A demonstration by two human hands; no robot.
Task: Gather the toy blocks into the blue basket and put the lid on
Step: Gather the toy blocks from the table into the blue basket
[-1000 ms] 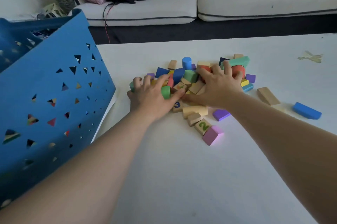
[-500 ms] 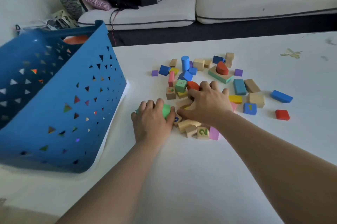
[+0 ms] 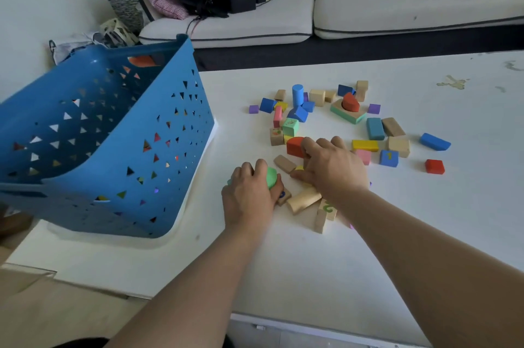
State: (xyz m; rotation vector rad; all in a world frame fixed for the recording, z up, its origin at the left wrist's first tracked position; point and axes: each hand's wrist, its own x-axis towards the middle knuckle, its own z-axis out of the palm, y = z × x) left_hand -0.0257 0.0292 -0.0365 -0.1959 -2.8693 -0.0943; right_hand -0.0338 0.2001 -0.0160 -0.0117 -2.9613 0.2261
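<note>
Left hand (image 3: 251,191) curls round green block (image 3: 271,177). Right hand (image 3: 331,166): fingers bent over red block (image 3: 294,146), grip unclear. Blocks (image 3: 375,129) likely light, rigid, smooth; pinch across flat faces.

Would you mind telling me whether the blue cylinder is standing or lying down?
Standing: the cylinder is on end on the table, its round top face up.
</note>
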